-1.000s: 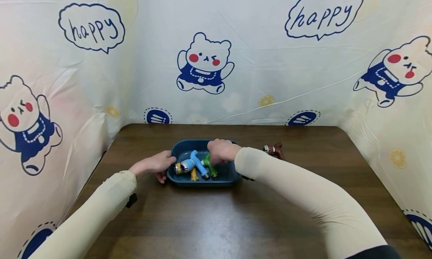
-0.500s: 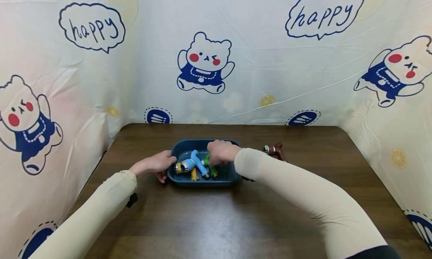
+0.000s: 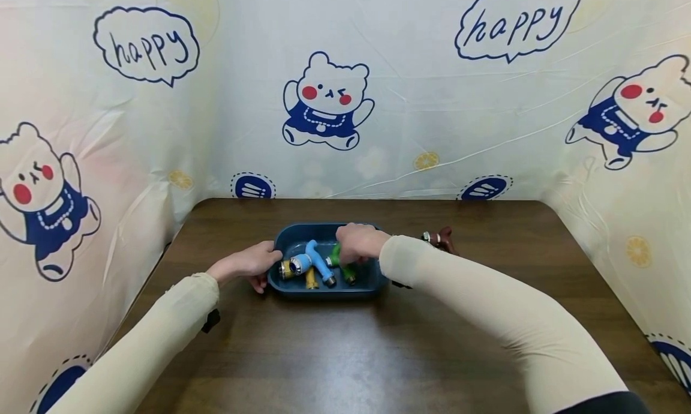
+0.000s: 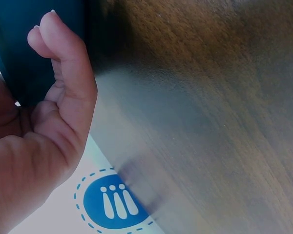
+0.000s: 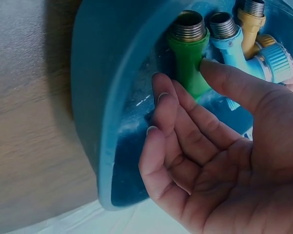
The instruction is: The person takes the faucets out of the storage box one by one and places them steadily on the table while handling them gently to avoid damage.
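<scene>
My left hand grips the left end of a dark blue plastic basin, thumb over the rim and fingers against the outer wall. In the basin, my right hand holds a green tap between thumb and fingers. The tap's threaded metal end points toward the near wall, and the hand hides part of its body in the head view. Left of it, a light blue tap lies across a yellow tap.
A brown tap lies on the wooden table to the right of the basin, partly behind the right sleeve. A printed cloth hangs along the back and sides of the table.
My right hand has shifted slightly to the right inside the basin, and the green tap has moved with it, away from the blue tap. The left hand stays on the basin.
</scene>
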The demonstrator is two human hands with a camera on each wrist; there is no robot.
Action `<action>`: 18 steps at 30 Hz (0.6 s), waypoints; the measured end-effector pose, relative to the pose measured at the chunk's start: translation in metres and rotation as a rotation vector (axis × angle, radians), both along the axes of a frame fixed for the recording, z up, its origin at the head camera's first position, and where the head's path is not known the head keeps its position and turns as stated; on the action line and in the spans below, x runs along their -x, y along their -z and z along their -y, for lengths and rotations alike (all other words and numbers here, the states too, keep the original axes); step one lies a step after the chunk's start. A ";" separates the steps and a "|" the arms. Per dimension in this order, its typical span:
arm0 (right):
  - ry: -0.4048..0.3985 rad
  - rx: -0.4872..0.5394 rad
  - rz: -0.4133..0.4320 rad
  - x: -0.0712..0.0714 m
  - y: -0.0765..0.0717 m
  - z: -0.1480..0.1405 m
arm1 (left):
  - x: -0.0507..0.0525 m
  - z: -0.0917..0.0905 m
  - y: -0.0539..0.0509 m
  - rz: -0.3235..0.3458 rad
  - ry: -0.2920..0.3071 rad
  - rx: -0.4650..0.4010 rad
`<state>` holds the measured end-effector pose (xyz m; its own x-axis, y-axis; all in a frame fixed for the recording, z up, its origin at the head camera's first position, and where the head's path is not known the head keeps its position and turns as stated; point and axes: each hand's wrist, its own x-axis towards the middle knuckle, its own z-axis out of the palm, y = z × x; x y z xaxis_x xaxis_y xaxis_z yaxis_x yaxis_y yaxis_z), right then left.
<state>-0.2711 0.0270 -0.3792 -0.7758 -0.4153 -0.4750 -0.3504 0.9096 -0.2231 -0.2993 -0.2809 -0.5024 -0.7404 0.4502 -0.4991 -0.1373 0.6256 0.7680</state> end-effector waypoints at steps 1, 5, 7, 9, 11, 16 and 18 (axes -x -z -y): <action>0.000 -0.003 -0.006 0.000 0.000 -0.001 | 0.003 0.002 0.005 0.021 -0.015 -0.013; 0.008 -0.038 -0.001 0.002 0.000 -0.003 | 0.025 0.016 0.033 0.116 -0.104 -0.051; 0.012 -0.045 0.005 0.003 -0.002 -0.003 | 0.032 0.019 0.041 0.134 -0.108 -0.048; 0.015 -0.050 0.007 0.004 -0.003 -0.004 | 0.036 0.021 0.046 0.137 -0.103 -0.040; 0.011 -0.051 0.005 0.004 -0.005 -0.004 | 0.037 0.022 0.049 0.141 -0.100 -0.040; -0.014 -0.052 -0.005 0.004 -0.008 -0.003 | 0.037 0.023 0.051 0.146 -0.104 -0.048; -0.023 -0.060 -0.005 0.003 -0.008 -0.001 | 0.038 0.023 0.052 0.144 -0.105 -0.045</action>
